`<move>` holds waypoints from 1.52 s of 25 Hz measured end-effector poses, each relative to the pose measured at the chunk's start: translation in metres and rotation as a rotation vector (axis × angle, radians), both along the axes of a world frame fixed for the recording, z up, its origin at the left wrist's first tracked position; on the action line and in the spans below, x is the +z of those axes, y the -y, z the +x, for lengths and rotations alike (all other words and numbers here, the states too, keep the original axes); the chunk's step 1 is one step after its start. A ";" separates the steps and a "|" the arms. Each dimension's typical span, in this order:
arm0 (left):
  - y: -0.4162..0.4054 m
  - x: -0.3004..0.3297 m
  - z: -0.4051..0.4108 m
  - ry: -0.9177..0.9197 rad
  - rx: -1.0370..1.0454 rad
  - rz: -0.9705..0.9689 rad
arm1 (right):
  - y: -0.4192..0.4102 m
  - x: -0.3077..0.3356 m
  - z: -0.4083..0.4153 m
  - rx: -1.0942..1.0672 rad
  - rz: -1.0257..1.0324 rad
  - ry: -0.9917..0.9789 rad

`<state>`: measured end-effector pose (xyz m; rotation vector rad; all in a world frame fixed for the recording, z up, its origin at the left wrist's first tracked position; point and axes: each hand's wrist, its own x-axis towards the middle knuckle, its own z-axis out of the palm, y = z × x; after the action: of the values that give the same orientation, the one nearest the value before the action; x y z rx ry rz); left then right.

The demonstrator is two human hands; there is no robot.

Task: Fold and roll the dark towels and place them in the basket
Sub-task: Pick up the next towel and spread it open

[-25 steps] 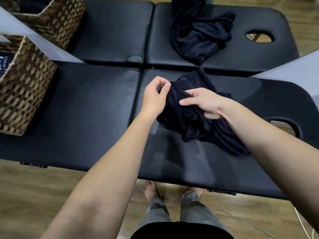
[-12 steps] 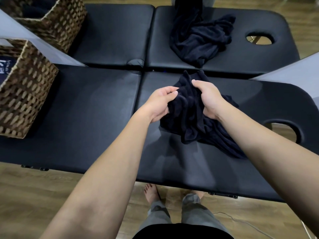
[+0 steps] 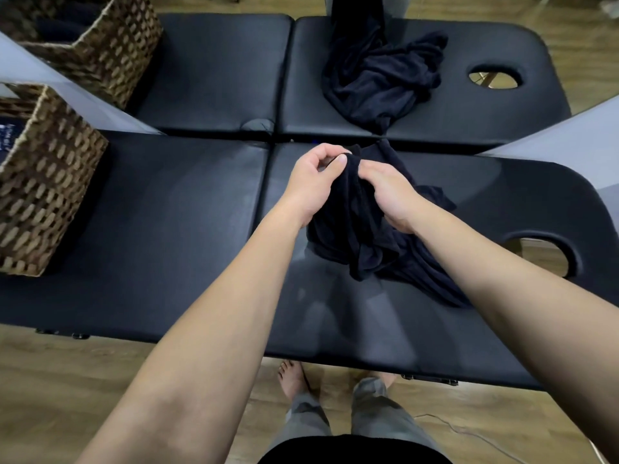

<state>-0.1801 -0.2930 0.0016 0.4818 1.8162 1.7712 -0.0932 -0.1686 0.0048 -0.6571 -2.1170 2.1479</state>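
Observation:
A dark crumpled towel (image 3: 361, 236) hangs from both my hands over the near black massage table (image 3: 167, 229); its lower part trails on the table to the right. My left hand (image 3: 315, 182) pinches the towel's top edge between thumb and fingers. My right hand (image 3: 388, 192) grips the same edge right beside it. A second dark towel (image 3: 378, 78) lies in a heap on the far table. A woven basket (image 3: 43, 182) stands at the left end of the near table.
A second woven basket (image 3: 100, 51) sits at the far left on the far table (image 3: 217, 72). Each table has a face hole at its right end (image 3: 542, 252). My bare feet (image 3: 294, 380) stand on wooden floor below the near edge, with a thin cable at lower right.
My hands have come closer together at the towel's top edge. The left hand went from an open palm to a pinch, and the towel bunched up between them.

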 end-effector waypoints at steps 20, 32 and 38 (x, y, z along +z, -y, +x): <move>-0.026 0.143 -0.028 -0.636 0.396 0.264 | -0.007 0.012 0.015 0.013 0.692 0.179; 0.123 0.109 -0.135 -0.360 1.247 0.290 | -0.060 0.031 0.048 -0.118 1.033 0.318; 0.178 0.070 -0.149 -0.200 1.298 0.149 | -0.085 0.029 0.063 -0.243 0.883 0.228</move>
<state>-0.3294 -0.4711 0.0712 -0.7019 2.3520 2.7106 -0.0298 -0.0833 0.0337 -0.9775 -2.5834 0.8794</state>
